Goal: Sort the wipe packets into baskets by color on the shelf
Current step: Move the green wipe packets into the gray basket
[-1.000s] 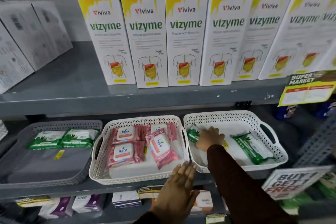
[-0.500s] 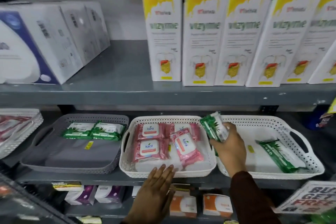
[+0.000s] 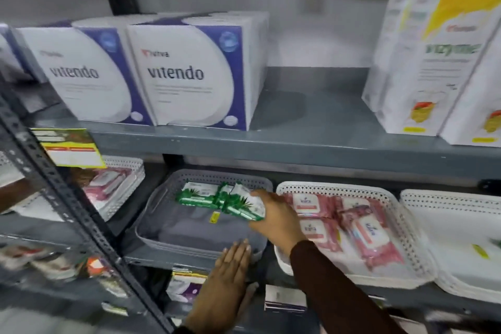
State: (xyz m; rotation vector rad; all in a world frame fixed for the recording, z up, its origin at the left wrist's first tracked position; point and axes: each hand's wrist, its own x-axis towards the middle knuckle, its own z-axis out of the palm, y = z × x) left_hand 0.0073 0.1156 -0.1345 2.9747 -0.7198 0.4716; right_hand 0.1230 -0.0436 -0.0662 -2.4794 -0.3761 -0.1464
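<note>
My right hand (image 3: 276,218) grips a green wipe packet (image 3: 245,205) and holds it over the right side of the grey basket (image 3: 151,214). Two more green packets (image 3: 198,194) lie at the back of that basket. To its right a white basket (image 3: 406,228) holds several pink wipe packets (image 3: 371,236). A second white basket (image 3: 461,203) at the far right is partly cut off, with only a green sliver showing in it. My left hand (image 3: 227,276) lies flat, fingers together, against the grey basket's front rim and the shelf edge.
The shelf above carries white and purple boxes (image 3: 189,73) on the left and yellow-topped boxes (image 3: 433,62) on the right. A slotted metal upright (image 3: 67,203) crosses the left foreground. Another white basket (image 3: 119,184) with pink packets sits at the far left. Small boxes fill the shelf below.
My right hand lifted the green packet out of the right white basket and carried it left, over the pink basket, to the grey one. My view swung left. My left hand shifted left along the shelf edge.
</note>
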